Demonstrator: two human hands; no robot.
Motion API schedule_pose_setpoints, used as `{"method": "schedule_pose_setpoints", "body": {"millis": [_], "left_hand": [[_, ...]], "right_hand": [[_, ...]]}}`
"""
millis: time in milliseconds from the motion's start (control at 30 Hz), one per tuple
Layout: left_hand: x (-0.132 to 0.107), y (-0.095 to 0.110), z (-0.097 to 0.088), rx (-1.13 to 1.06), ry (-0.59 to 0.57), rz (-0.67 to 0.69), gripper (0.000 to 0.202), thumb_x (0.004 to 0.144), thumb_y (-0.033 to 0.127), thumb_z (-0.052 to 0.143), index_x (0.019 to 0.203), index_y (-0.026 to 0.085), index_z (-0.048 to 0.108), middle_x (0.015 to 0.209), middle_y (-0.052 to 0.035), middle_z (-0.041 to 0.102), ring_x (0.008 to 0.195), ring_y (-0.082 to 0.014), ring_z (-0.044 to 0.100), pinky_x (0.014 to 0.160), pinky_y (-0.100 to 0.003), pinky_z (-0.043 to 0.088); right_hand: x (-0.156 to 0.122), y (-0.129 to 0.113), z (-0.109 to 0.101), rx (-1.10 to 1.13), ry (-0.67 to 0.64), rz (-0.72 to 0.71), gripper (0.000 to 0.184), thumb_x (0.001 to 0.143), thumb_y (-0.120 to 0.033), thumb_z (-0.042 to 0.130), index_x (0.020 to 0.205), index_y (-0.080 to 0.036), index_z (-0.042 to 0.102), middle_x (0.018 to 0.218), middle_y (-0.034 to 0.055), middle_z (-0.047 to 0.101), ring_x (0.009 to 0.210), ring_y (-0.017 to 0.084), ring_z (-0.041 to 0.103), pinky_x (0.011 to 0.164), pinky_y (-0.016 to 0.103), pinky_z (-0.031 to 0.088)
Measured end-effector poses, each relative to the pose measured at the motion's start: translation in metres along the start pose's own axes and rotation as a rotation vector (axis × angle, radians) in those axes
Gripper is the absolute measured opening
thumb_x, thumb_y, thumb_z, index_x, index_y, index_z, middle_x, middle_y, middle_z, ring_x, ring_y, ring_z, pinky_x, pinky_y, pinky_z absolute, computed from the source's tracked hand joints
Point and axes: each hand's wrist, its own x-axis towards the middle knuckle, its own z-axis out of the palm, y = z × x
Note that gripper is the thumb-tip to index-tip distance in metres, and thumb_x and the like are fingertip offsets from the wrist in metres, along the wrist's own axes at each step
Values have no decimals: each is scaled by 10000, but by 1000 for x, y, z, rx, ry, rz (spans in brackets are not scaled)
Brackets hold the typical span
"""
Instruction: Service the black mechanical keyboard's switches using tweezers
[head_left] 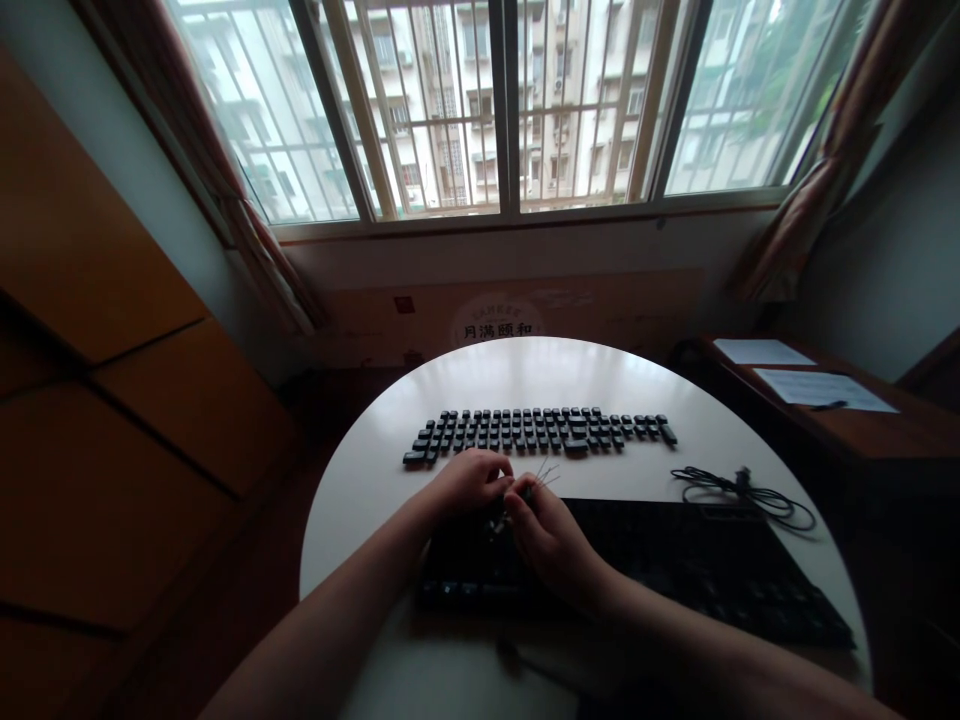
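Note:
A black keyboard (660, 550) lies on the round white table, its cable gathered in loops at the far right. My right hand (551, 540) is closed around a wire keycap puller (546, 473), whose thin wires stick out above the fingers. Just left of it, my left hand (469, 480) has its fingers curled and drawn together, close to the right fingertips; whatever they pinch is hidden. Both hands are above the keyboard's left part. Beyond them, loose black keycaps (525, 430) sit in rows on the table, laid out like a keyboard.
The round white table (360, 530) has a coiled black cable (750, 490) at its right. A small dark object (510, 655) lies near the front edge. To the right, a brown desk (832, 420) carries paper sheets (817, 388) and a pen (829, 405). A barred window is behind.

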Motion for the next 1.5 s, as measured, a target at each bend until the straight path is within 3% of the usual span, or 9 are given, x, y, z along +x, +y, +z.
{"method": "schedule_pose_setpoints", "body": {"millis": [233, 433, 600, 800, 967, 1200, 1367, 1500], "left_hand": [[-5, -2, -16, -209, 88, 62, 343, 954, 408, 527, 879, 142, 731, 752, -26, 677, 683, -144, 587, 666, -239, 424], [-15, 14, -36, -321, -74, 120, 323, 964, 423, 543, 989, 162, 732, 870, -36, 718, 771, -158, 633, 716, -236, 457], [-18, 23, -37, -253, -153, 134, 233, 936, 338, 598, 1039, 177, 731, 919, -44, 736, 819, -176, 652, 739, -244, 473], [-18, 17, -36, -332, -142, 136, 229, 930, 304, 614, 1078, 179, 736, 988, -52, 755, 881, -190, 674, 796, -264, 491], [-17, 10, -36, -421, -122, 114, 240, 904, 320, 651, 1063, 165, 742, 952, -56, 756, 835, -179, 664, 763, -259, 492], [-18, 5, -40, -537, -47, 49, 255, 868, 370, 661, 990, 151, 708, 839, -43, 710, 752, -153, 626, 697, -256, 497], [-19, -12, -45, -625, 140, -92, 368, 847, 479, 652, 986, 140, 690, 757, -30, 652, 600, -119, 542, 527, -224, 450], [-19, -20, -48, -593, 269, -76, 350, 844, 477, 665, 944, 142, 691, 730, -25, 637, 605, -115, 528, 525, -215, 436]], "right_hand": [[10, 1, -10, 38, 88, 43, 407, 939, -627, 554, 897, -224, 509, 582, -85, 395, 466, 99, 341, 436, 219, 301], [15, 5, -8, 193, 199, 103, 486, 858, -688, 615, 915, -225, 477, 601, -94, 412, 474, 88, 362, 429, 199, 293], [13, 7, -5, 231, 227, 84, 470, 870, -669, 615, 944, -229, 467, 584, -103, 424, 463, 85, 398, 429, 189, 320], [10, 10, -6, 176, 222, 44, 412, 921, -622, 578, 997, -229, 480, 580, -102, 409, 467, 93, 383, 424, 195, 309], [9, 14, -6, 171, 194, 36, 392, 944, -602, 564, 1016, -227, 478, 631, -91, 417, 491, 90, 364, 445, 205, 297], [12, 10, -6, 154, 226, -6, 411, 934, -621, 567, 964, -220, 485, 634, -80, 439, 511, 96, 393, 460, 209, 327], [15, 9, -6, 202, 255, 27, 448, 894, -652, 600, 942, -225, 473, 610, -84, 454, 485, 94, 408, 442, 204, 332], [15, 9, -5, 210, 241, 38, 457, 881, -654, 616, 931, -223, 475, 610, -85, 454, 480, 89, 403, 439, 202, 320]]}}
